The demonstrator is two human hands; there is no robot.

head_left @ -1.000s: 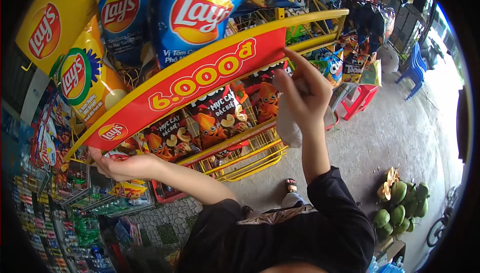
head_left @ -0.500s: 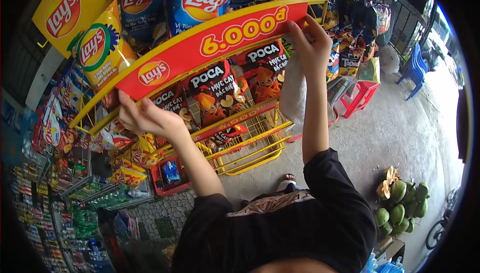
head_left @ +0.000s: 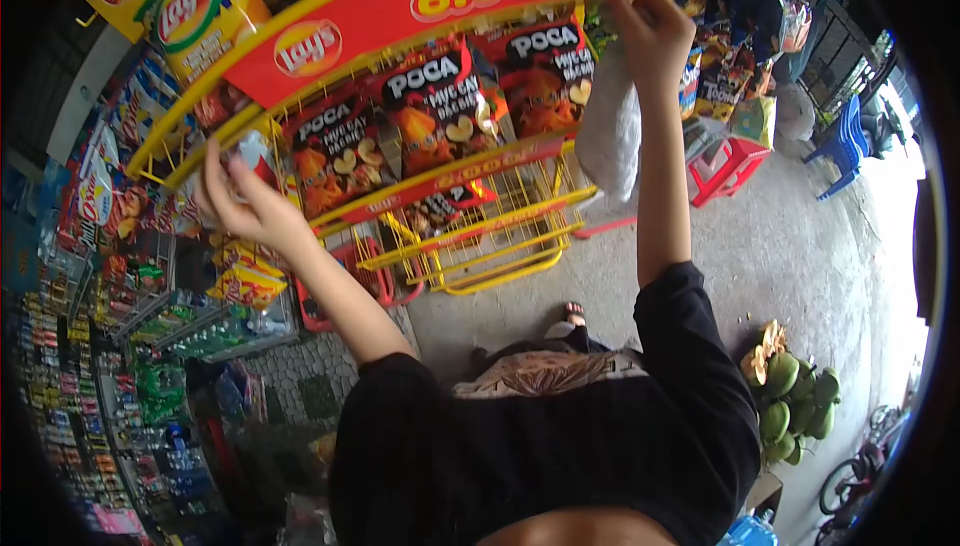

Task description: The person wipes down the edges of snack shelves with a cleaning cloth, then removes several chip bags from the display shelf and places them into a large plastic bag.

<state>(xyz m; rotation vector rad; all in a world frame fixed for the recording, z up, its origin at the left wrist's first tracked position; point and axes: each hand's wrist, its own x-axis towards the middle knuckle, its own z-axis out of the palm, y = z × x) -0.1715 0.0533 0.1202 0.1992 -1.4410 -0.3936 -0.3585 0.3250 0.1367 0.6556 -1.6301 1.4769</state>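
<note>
A long red price strip (head_left: 380, 26) with yellow lettering runs along the upper edge of a yellow wire rack (head_left: 500, 264). My right hand (head_left: 648, 34) pinches the strip's right end between thumb and fingers. Below the strip's left end, my left hand (head_left: 245, 201) has its fingers apart beside the yellow frame, with no object visible in it. Black and red snack bags (head_left: 432, 106) stand in the rack under the strip. A whitish plastic bag (head_left: 612, 131) hangs beside my right forearm.
A yellow chip bag (head_left: 203, 11) is at the upper left. Shelves of small goods (head_left: 70, 396) fill the left side. On the right are a red stool (head_left: 728, 168), a blue chair (head_left: 845, 146) and a pile of green coconuts (head_left: 795, 401) on the floor.
My left hand has let go of the strip's left end and moved down and left. My right hand still holds the other end. The view has shifted, so the rack appears higher.
</note>
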